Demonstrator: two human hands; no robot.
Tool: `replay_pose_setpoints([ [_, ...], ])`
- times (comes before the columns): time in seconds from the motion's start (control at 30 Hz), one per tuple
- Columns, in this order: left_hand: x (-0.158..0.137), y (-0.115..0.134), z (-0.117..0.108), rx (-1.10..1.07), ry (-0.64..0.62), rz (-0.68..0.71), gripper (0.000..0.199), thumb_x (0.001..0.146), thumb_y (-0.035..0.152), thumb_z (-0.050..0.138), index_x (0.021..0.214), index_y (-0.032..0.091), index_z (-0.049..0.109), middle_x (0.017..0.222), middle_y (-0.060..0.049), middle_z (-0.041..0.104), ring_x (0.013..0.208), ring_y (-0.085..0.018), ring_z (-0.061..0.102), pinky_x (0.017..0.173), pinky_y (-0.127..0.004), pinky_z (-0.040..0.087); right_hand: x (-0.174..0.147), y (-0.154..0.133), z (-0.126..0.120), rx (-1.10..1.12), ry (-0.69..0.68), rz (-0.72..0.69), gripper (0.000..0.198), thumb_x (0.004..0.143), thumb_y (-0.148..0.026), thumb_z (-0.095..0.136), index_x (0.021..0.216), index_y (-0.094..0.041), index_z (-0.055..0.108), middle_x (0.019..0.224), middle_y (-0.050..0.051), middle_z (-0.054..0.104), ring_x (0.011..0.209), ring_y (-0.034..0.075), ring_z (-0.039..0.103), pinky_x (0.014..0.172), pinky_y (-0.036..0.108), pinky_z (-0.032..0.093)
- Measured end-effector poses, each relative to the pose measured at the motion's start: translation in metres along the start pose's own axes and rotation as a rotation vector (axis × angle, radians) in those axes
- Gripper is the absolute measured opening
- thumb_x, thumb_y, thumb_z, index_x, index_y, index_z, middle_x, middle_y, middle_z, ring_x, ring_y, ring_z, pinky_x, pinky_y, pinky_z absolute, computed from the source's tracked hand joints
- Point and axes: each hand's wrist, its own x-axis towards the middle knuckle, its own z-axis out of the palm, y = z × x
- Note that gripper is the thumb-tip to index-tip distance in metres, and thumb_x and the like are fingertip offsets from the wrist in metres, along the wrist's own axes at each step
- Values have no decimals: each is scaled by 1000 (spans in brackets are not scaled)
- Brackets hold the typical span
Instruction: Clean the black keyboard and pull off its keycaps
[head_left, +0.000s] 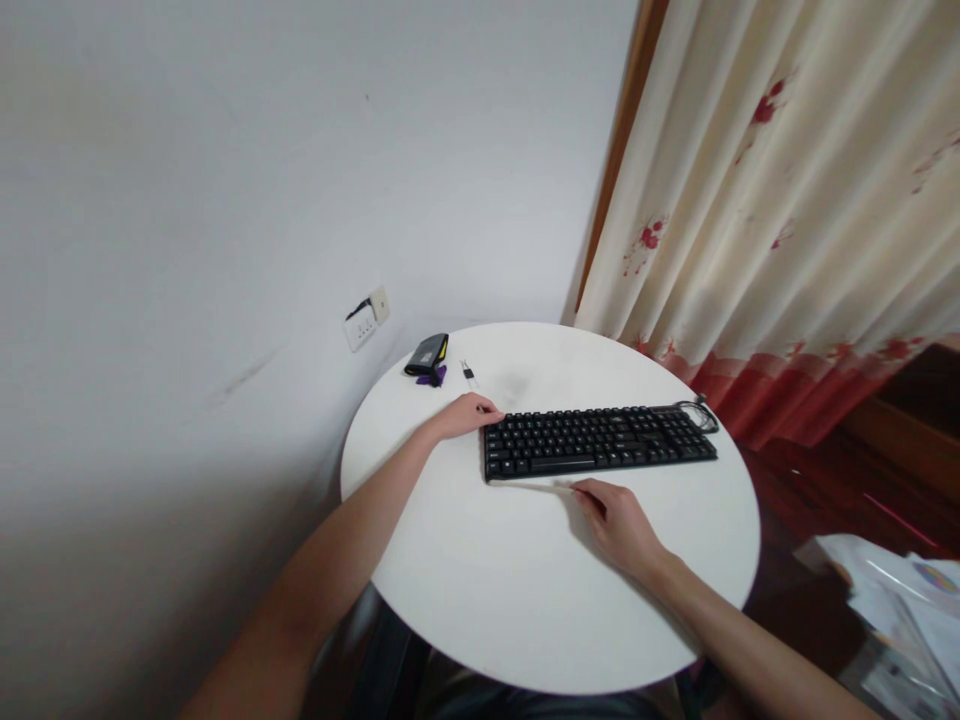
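A black keyboard (592,440) lies flat on the white round table (480,580). My left hand (466,414) is at its back left corner, with the fingers closed on the edge there. In front of the keyboard, my right hand (611,512) pinches one end of a thin pale stick (529,487). The stick runs leftward just above the tabletop, and its far end is by the keyboard's front left corner. Whether that tip touches the keyboard, I cannot tell.
At the table's back left sit a black wallet-like case (427,354) and a purple item (433,377). Close by is a small clear and black object (469,373). The keyboard's coiled cable (701,412) rests at the right. Wall sockets (361,327) and a curtain (697,220) stand behind.
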Motion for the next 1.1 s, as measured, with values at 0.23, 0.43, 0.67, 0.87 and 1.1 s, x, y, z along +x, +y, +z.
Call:
replay_pose_setpoints([
  [0.23,1,-3,1,-10,10,0,43,79,55,59,88,16,76,85,-6,74,79,-21,64,72,-29,45,-3,6,-4,56,37,37,30,93,-29,44,94,-18,71,81,6,73,68,19,64,65,27,47],
  [0.43,1,0,0,-5,12,4,44,79,55,60,87,16,76,85,-6,74,79,-21,64,72,-29,45,6,-6,4,87,-1,-32,29,93,-27,43,96,-18,71,81,6,72,69,19,63,66,27,47],
  [0.67,2,-2,1,0,7,10,43,80,54,59,88,16,76,85,-6,74,80,-22,64,73,-29,45,10,-8,9,67,-15,-68,29,94,-25,43,99,-20,72,84,5,73,71,19,65,70,27,49],
  [0.87,3,-5,1,-18,11,2,42,79,54,60,88,16,76,86,-6,75,80,-22,64,74,-30,46,9,-7,9,-14,-3,-48,31,92,-23,44,98,-23,74,93,6,75,80,23,69,75,30,50],
  [1.1,0,1,-1,-24,3,3,39,80,51,60,88,16,76,88,-6,75,81,-22,65,74,-30,46,9,-1,9,18,58,38,30,92,-24,43,91,-20,73,85,6,74,75,23,67,68,28,47],
])
